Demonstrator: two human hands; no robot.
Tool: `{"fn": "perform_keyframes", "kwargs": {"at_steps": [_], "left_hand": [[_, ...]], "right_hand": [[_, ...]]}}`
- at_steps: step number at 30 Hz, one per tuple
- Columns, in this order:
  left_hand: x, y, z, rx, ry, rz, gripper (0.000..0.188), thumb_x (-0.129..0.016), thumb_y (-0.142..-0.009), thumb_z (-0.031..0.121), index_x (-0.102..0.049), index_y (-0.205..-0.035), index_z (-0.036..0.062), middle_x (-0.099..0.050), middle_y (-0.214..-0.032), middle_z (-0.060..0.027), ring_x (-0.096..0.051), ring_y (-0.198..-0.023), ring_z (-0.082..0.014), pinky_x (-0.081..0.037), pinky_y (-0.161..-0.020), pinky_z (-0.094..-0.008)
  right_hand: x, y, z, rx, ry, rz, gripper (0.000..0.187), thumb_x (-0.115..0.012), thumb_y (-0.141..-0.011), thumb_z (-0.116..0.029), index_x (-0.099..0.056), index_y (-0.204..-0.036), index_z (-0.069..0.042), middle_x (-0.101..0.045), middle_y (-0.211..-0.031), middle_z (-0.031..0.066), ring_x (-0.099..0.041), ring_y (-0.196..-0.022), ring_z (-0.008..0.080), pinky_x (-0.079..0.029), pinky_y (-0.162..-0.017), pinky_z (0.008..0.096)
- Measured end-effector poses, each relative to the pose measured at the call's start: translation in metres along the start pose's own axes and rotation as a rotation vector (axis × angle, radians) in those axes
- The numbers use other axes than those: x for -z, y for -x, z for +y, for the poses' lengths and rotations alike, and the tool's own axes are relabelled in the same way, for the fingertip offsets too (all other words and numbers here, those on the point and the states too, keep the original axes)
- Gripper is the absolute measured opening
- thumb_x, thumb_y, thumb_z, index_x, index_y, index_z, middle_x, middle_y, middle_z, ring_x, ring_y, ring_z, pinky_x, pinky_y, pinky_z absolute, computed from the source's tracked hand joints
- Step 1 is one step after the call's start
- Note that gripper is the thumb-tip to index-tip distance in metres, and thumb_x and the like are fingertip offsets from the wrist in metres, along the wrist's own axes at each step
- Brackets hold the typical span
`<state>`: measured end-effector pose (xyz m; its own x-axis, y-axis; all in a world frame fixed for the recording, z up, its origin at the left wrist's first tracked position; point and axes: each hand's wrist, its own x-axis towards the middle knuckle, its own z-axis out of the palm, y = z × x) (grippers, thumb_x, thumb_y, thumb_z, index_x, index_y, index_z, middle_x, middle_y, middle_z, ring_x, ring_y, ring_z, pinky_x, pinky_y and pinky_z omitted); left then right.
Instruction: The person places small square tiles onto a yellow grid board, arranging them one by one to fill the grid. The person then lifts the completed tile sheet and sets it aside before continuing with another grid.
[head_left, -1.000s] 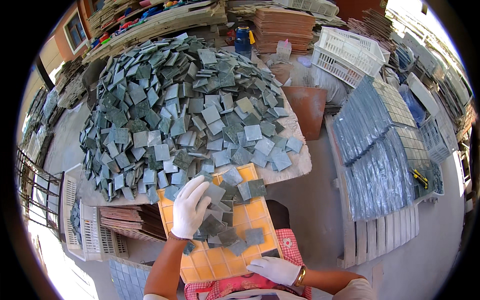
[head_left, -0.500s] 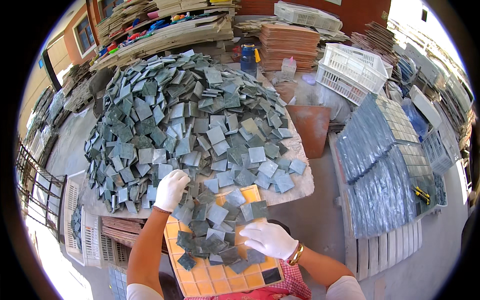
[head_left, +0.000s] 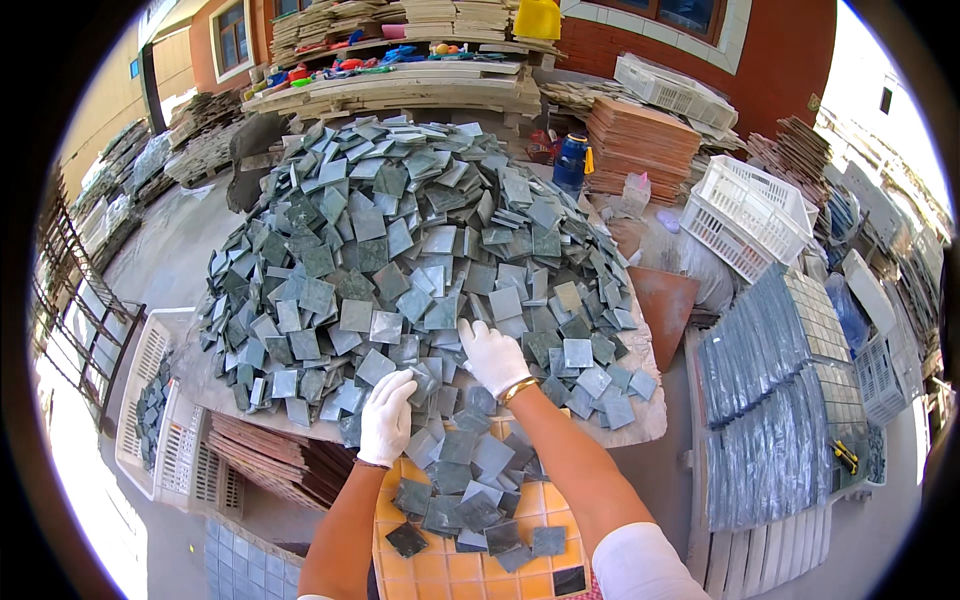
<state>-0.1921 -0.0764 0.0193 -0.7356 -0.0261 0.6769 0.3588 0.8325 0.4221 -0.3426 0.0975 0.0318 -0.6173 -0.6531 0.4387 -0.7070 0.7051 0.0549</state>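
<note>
A big heap of square grey-green stone tiles (head_left: 355, 285) covers the pale work table (head_left: 645, 415). My right hand (head_left: 492, 358), in a white glove, reaches onto the front of the heap, fingers slightly apart and touching tiles. My left hand (head_left: 387, 418), also gloved, stands on edge at the heap's front left, its fingers stretched and curving against tiles; its thumb is hidden. Below both hands lies an orange gridded tray (head_left: 430, 568), partly covered by a loose slide of tiles (head_left: 458, 447). One dark tile (head_left: 569, 580) sits in a compartment at its near right corner.
Wrapped stacks of tile sheets (head_left: 765, 440) stand on a pallet at the right, with yellow-black pliers (head_left: 845, 457) on them. White crates (head_left: 750, 220), a blue bottle (head_left: 570, 163) and reddish boards (head_left: 640, 150) are behind. Another white crate (head_left: 180, 450) stands left of the table.
My right hand has moved from above the tray forward onto the heap. My left hand remains at the heap's front edge. The view has tilted up and shifted left.
</note>
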Motion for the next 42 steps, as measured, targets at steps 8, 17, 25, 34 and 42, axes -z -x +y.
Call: {"fn": "perform_keyframes", "kwargs": {"at_steps": [8, 17, 25, 34, 42], "left_hand": [[0.002, -0.001, 0.0, -0.002, 0.046, 0.018, 0.028, -0.055, -0.079, -0.004, -0.061, -0.106, 0.0005, -0.062, -0.118, -0.0156, -0.057, -0.112, -0.0363, -0.047, -0.095, -0.0416], [0.003, 0.002, -0.001, 0.015, 0.068, 0.039, 0.028, -0.054, -0.078, -0.004, -0.062, -0.104, 0.0005, -0.062, -0.117, -0.0166, -0.057, -0.112, -0.0367, -0.046, -0.095, -0.0424], [-0.002, 0.0, -0.002, 0.006, 0.08, 0.034, 0.028, -0.055, -0.077, -0.004, -0.061, -0.105, 0.0006, -0.062, -0.117, -0.0161, -0.057, -0.111, -0.0364, -0.047, -0.095, -0.0421], [-0.002, 0.001, -0.002, -0.006, 0.049, 0.044, 0.03, -0.057, -0.077, -0.003, -0.062, -0.105, 0.0015, -0.062, -0.117, -0.015, -0.057, -0.111, -0.0345, -0.047, -0.094, -0.0412], [0.004, -0.002, 0.002, 0.005, 0.03, 0.035, 0.03, -0.056, -0.076, -0.004, -0.061, -0.105, 0.0007, -0.062, -0.116, -0.0152, -0.057, -0.11, -0.0352, -0.047, -0.094, -0.0419]], "right_hand": [[0.019, -0.027, 0.047, -0.043, -0.337, -0.104, 0.022, -0.056, -0.088, -0.03, -0.065, -0.097, -0.012, -0.065, -0.088, 0.0143, -0.064, -0.083, 0.0339, -0.051, -0.072, 0.045], [0.056, -0.011, 0.071, -0.551, -0.126, 0.202, 0.056, -0.069, -0.083, -0.025, -0.043, -0.128, -0.007, -0.063, -0.103, 0.0149, -0.065, -0.086, 0.0355, -0.053, -0.071, 0.0449], [0.012, -0.002, -0.006, -0.04, -0.362, -0.287, 0.06, -0.073, -0.076, -0.036, -0.049, -0.126, -0.011, -0.058, -0.113, 0.0167, -0.06, -0.102, 0.0356, -0.05, -0.086, 0.0436], [0.056, 0.016, 0.036, -0.345, -0.173, -0.327, 0.042, -0.069, -0.077, -0.033, -0.059, -0.111, -0.011, -0.064, -0.094, 0.0155, -0.065, -0.087, 0.0342, -0.052, -0.073, 0.0457], [0.031, 0.004, 0.008, 0.343, -0.064, -0.115, 0.019, -0.066, -0.079, -0.021, -0.059, -0.095, -0.013, -0.055, -0.095, 0.0052, -0.056, -0.093, 0.024, -0.048, -0.078, 0.0358]]}}
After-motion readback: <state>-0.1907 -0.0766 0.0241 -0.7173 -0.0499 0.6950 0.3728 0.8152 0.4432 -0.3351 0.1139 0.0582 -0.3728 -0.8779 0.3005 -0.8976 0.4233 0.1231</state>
